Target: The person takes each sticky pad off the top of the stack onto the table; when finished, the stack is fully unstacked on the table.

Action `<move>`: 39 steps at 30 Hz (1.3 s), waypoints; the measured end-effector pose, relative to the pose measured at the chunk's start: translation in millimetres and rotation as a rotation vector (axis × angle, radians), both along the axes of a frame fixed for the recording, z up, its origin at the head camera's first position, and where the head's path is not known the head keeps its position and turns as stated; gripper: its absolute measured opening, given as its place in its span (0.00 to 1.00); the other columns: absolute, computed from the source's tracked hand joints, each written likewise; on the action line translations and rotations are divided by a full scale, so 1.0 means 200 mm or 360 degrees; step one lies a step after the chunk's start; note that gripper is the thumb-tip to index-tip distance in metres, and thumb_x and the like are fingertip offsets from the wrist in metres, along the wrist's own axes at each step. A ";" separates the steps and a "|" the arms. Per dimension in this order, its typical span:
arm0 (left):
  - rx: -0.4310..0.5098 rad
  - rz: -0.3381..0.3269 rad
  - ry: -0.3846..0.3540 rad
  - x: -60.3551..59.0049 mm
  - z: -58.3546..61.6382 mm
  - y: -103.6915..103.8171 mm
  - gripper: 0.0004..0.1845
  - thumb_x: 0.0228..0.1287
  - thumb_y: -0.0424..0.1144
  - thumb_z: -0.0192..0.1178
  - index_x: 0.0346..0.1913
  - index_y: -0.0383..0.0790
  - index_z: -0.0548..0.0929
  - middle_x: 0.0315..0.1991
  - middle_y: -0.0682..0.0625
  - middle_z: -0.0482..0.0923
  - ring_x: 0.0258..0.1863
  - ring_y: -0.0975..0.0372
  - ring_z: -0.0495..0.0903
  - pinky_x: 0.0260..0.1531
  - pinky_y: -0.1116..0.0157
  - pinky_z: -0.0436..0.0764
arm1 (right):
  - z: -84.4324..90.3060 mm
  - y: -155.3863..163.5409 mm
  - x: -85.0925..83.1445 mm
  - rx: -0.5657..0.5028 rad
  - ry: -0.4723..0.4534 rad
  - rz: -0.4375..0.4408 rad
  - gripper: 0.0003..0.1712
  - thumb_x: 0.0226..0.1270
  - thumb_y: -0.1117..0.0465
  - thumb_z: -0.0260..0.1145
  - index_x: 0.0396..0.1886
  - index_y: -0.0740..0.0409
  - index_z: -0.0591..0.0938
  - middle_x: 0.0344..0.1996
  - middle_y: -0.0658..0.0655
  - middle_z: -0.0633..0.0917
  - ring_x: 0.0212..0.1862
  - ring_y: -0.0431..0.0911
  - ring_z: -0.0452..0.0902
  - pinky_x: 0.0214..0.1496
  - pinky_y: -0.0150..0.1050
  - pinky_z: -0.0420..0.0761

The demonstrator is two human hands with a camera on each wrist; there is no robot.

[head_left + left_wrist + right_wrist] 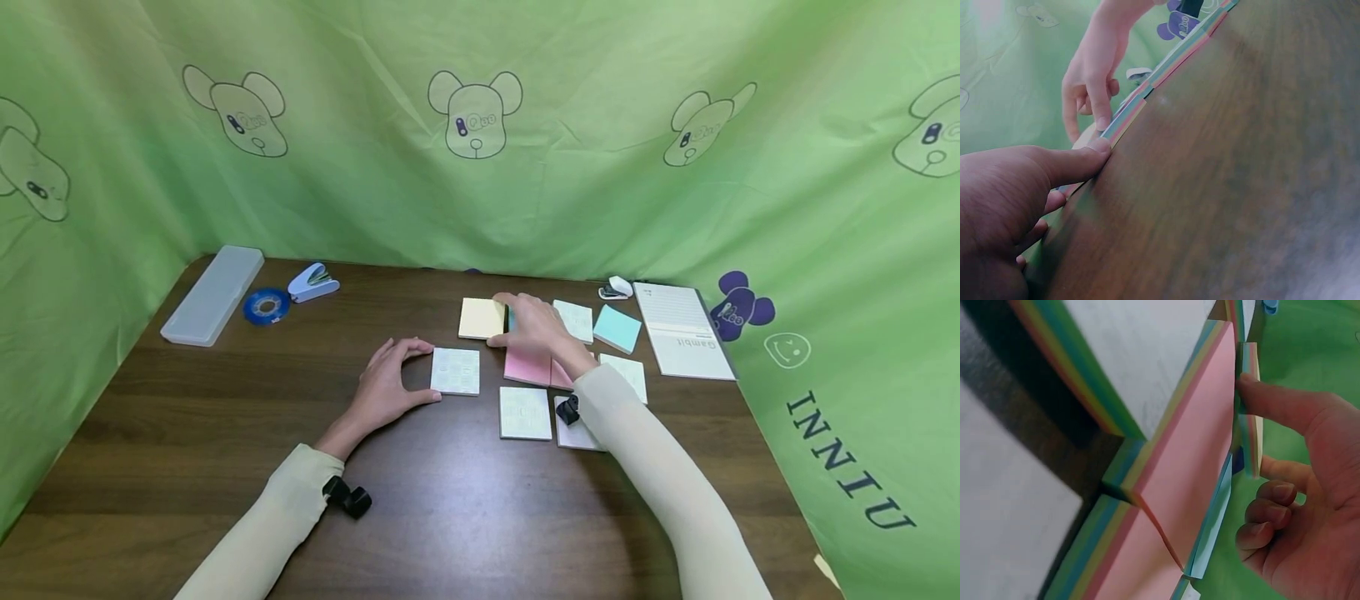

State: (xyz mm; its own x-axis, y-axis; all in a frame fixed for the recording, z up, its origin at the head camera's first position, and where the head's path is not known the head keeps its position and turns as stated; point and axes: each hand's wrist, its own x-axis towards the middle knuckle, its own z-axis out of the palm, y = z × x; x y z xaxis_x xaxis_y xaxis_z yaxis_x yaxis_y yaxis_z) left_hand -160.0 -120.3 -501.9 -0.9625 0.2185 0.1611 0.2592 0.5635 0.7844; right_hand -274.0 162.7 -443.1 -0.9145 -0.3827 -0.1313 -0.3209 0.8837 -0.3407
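In the head view my left hand (382,387) holds a white-topped sticky note pad (455,372), thumb at its near left corner and a finger at the far left one. The left wrist view shows the thumb (1082,162) against the pad's striped edge. Farther back, my right hand (531,323) grips a yellow-topped sticky note pad (480,318) by its right part. Thumb and index finger span that pad in the right wrist view, while the other fingers (1266,515) curl inward. Pink-topped pads (527,367) lie under the right wrist, partly hidden.
Around the right arm lie more pads, white-topped (525,413) and blue-topped (617,328). A notebook (684,332) and a small white stapler (617,288) sit at the right. At the left are a pencil case (213,296), blue tape (266,307) and a light blue stapler (312,283).
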 end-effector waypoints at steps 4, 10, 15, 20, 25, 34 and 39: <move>-0.0002 -0.0002 0.0014 0.00 0.00 -0.01 0.43 0.52 0.38 0.90 0.70 0.38 0.79 0.66 0.42 0.84 0.78 0.48 0.73 0.90 0.49 0.51 | -0.01 -0.01 0.00 0.0041 -0.0009 0.0024 0.53 0.65 0.43 0.85 0.86 0.49 0.72 0.65 0.66 0.85 0.62 0.61 0.84 0.59 0.61 0.87; 0.0001 -0.0002 0.0024 0.00 0.00 -0.01 0.43 0.52 0.38 0.90 0.70 0.38 0.79 0.66 0.42 0.85 0.79 0.47 0.73 0.89 0.48 0.51 | -0.01 -0.03 -0.01 0.0035 -0.0099 0.0039 0.53 0.67 0.43 0.84 0.86 0.48 0.71 0.74 0.64 0.81 0.73 0.63 0.78 0.71 0.64 0.82; -0.0008 0.0001 0.0012 0.00 0.00 0.00 0.43 0.52 0.38 0.90 0.70 0.38 0.79 0.67 0.43 0.84 0.79 0.47 0.73 0.89 0.49 0.51 | -0.02 -0.02 -0.02 -0.0014 -0.0182 0.0031 0.54 0.68 0.44 0.83 0.87 0.50 0.69 0.80 0.62 0.76 0.80 0.64 0.71 0.82 0.64 0.73; -0.0001 -0.0008 0.0031 0.00 -0.01 -0.01 0.43 0.52 0.38 0.90 0.70 0.37 0.79 0.66 0.42 0.85 0.78 0.47 0.74 0.90 0.49 0.51 | -0.03 -0.01 -0.03 -0.0035 -0.0192 0.0034 0.56 0.66 0.44 0.85 0.88 0.51 0.68 0.81 0.62 0.75 0.80 0.63 0.70 0.83 0.64 0.72; 0.0001 -0.0001 0.0033 0.00 -0.01 -0.02 0.44 0.51 0.38 0.90 0.70 0.38 0.79 0.66 0.43 0.85 0.77 0.48 0.75 0.90 0.50 0.51 | -0.01 -0.02 -0.02 -0.0023 -0.0164 0.0054 0.59 0.63 0.44 0.86 0.88 0.48 0.67 0.78 0.63 0.78 0.76 0.63 0.75 0.78 0.64 0.77; -0.0014 0.0016 0.0001 0.00 0.00 -0.02 0.46 0.50 0.41 0.91 0.72 0.39 0.78 0.68 0.42 0.83 0.76 0.47 0.75 0.89 0.49 0.52 | 0.08 0.00 0.06 -0.0117 -0.0088 0.0067 0.49 0.72 0.45 0.80 0.87 0.49 0.70 0.72 0.66 0.81 0.68 0.62 0.80 0.68 0.63 0.84; -0.0004 0.0015 -0.0050 -0.01 0.01 -0.02 0.51 0.49 0.47 0.91 0.76 0.42 0.76 0.74 0.44 0.80 0.82 0.43 0.67 0.87 0.39 0.56 | 0.10 0.05 0.12 -0.0288 0.0028 0.0071 0.39 0.76 0.46 0.75 0.82 0.50 0.76 0.52 0.64 0.84 0.49 0.55 0.78 0.49 0.51 0.81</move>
